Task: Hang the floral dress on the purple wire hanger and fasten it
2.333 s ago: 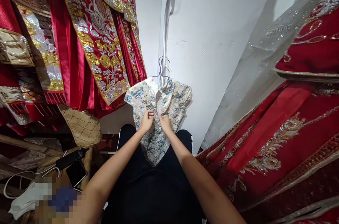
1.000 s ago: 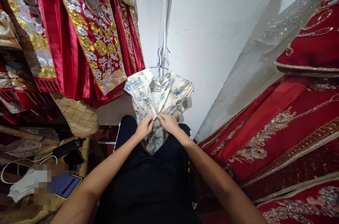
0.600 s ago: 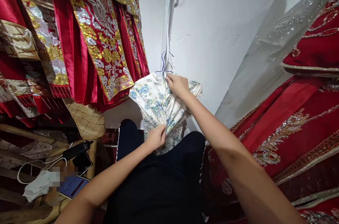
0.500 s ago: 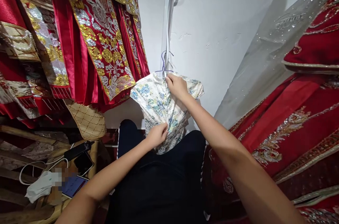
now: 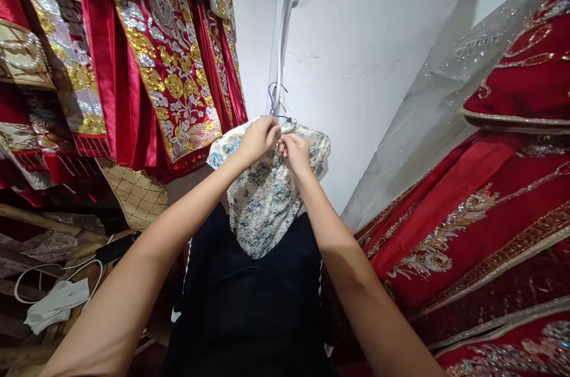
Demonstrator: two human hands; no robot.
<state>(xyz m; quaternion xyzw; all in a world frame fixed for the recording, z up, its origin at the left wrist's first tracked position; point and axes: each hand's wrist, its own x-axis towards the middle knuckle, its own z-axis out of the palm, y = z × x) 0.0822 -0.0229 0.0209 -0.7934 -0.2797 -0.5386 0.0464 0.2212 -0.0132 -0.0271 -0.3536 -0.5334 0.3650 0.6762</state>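
Observation:
A small cream dress with blue flowers [image 5: 265, 199] hangs on a thin purple wire hanger [image 5: 272, 98] against the white wall. Both my hands are up at its collar, just below the hook. My left hand [image 5: 257, 138] pinches the left side of the neck opening. My right hand [image 5: 294, 150] pinches the right side, fingertips touching the left hand's. The dress's lower part drapes over my black-clad lap [image 5: 253, 306].
Red garments with gold and silver embroidery [image 5: 164, 50] hang close on the left. More red embroidered fabric [image 5: 481, 211] and a sheer sequinned veil [image 5: 445, 80] fill the right. A dark phone and white cable [image 5: 111, 249] and a white cloth [image 5: 56, 306] lie at lower left.
My left hand has risen from the dress's waist to the collar and joined the right hand there. The view has shifted a little.

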